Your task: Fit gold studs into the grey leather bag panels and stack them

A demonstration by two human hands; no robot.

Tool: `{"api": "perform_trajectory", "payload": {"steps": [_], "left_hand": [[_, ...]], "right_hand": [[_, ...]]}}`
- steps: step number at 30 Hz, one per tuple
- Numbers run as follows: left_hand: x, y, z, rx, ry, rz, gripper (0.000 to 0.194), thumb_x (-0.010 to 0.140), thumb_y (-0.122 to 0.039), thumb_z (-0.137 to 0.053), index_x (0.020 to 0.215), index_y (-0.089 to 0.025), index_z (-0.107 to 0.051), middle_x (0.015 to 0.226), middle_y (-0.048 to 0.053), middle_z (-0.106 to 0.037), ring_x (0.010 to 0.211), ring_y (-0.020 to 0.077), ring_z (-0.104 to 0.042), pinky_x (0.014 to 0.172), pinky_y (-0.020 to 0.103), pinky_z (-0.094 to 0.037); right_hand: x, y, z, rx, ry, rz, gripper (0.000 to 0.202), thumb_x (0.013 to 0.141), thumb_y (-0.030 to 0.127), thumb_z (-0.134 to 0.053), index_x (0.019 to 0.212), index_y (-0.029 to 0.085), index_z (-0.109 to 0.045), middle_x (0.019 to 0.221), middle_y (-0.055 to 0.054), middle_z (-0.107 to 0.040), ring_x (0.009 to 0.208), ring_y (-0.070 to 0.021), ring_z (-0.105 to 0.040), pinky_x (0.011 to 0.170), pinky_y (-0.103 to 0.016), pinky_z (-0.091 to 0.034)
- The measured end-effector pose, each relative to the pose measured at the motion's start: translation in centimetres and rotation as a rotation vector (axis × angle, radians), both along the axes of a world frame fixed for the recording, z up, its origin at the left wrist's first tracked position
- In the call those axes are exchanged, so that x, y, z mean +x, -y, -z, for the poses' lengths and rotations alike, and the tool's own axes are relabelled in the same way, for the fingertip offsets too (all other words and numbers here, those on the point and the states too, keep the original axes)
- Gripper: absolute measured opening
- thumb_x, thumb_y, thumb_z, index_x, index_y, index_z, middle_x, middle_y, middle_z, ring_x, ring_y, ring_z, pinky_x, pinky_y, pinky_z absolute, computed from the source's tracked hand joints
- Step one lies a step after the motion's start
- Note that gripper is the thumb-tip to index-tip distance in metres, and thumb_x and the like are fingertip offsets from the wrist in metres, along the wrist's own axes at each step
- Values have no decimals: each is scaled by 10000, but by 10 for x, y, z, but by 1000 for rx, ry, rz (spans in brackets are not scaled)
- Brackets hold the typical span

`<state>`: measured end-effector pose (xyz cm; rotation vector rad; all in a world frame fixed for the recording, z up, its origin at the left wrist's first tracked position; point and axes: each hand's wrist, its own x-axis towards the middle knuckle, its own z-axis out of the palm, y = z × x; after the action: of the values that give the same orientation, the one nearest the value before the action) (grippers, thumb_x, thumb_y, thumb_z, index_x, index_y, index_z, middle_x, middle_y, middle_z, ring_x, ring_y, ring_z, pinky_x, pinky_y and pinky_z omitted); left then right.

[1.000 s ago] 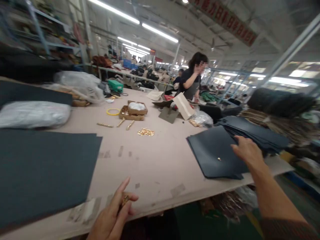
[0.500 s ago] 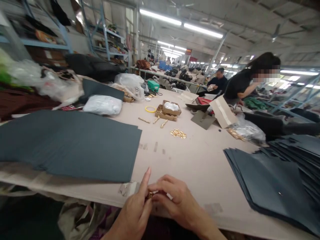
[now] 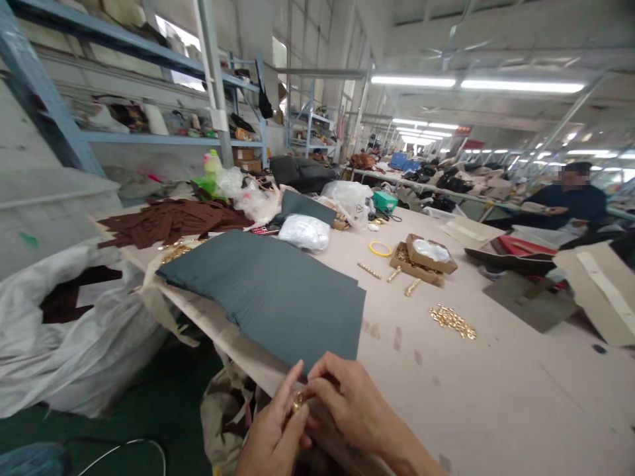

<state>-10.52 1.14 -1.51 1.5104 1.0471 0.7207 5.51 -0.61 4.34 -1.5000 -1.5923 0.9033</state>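
Note:
My left hand (image 3: 270, 436) and my right hand (image 3: 350, 406) meet at the near edge of the pale worktable (image 3: 496, 396). Between their fingertips they pinch a small gold metal fitting (image 3: 297, 400). Just beyond the hands lies a stack of dark grey sheets (image 3: 278, 294). A loose pile of gold fittings (image 3: 452, 321) sits further out on the table, apart from both hands.
A cardboard box (image 3: 421, 256) of gold parts, a yellow ring (image 3: 380, 248), a white bag (image 3: 304, 232) and brown fabric (image 3: 169, 220) lie on the table. A big white sack (image 3: 74, 330) stands on the floor at left. Another person (image 3: 570, 198) sits far right. Shelving lines the left wall.
My right hand left the dark sheets on the right and joined my left hand on the gold fitting. The view has swung left, so those sheets are out of sight.

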Motion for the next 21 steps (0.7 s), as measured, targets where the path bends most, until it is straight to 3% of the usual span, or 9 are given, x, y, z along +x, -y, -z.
{"api": "perform_trajectory", "payload": {"steps": [2,4,7,12,15,18,21], "left_hand": [[-7,-3,-3,-11,7,-42,705,908,-503,-389,1500,-195,-162,1016,42,-716,806,170,-674,805,296,-535],[-10,-5,-8,-1,-4,-73,729,911,-484,-384,1507,-185,-91,1031,43,-716,956,186,-671,871,306,-516],[-13,-7,-14,31,-61,-52,687,914,-406,-381,1506,-192,-106,1104,48,-711,1064,182,-644,917,294,-489],[-17,-11,-13,129,-196,45,662,919,-347,-339,1509,-196,-81,1072,50,-732,923,183,-692,790,273,-530],[-20,-13,-8,150,-162,74,640,915,-370,-349,1502,-202,-158,1222,84,-677,1083,197,-644,932,311,-490],[-23,-14,-6,-25,-7,-26,621,909,-447,-397,1468,-207,-273,1226,106,-667,1011,199,-669,897,328,-522],[-24,-16,-7,-227,153,-203,636,849,-478,-526,1387,-166,-394,1120,130,-693,739,171,-689,630,280,-559]], "right_hand": [[-7,-9,1,15,6,-79,149,821,109,-559,876,196,-667,796,21,-680,728,-115,-605,662,-195,-431],[-12,-14,2,62,23,-148,198,797,78,-584,888,214,-695,838,21,-686,787,-118,-614,727,-200,-438],[-15,-17,2,91,49,-183,185,799,65,-592,815,208,-708,816,14,-678,793,-115,-613,748,-200,-436],[-17,-15,-2,24,34,-185,203,805,60,-566,843,204,-704,845,13,-700,798,-111,-624,752,-198,-443],[-14,-16,-2,-59,-77,-157,161,809,85,-554,795,183,-681,800,16,-699,738,-109,-619,698,-199,-449],[-2,-29,1,-72,-74,-48,98,840,153,-552,804,175,-640,704,26,-652,635,-107,-566,608,-205,-423],[15,-50,8,94,238,74,111,890,180,-516,844,178,-618,785,-14,-655,743,-148,-571,706,-260,-432]]}}
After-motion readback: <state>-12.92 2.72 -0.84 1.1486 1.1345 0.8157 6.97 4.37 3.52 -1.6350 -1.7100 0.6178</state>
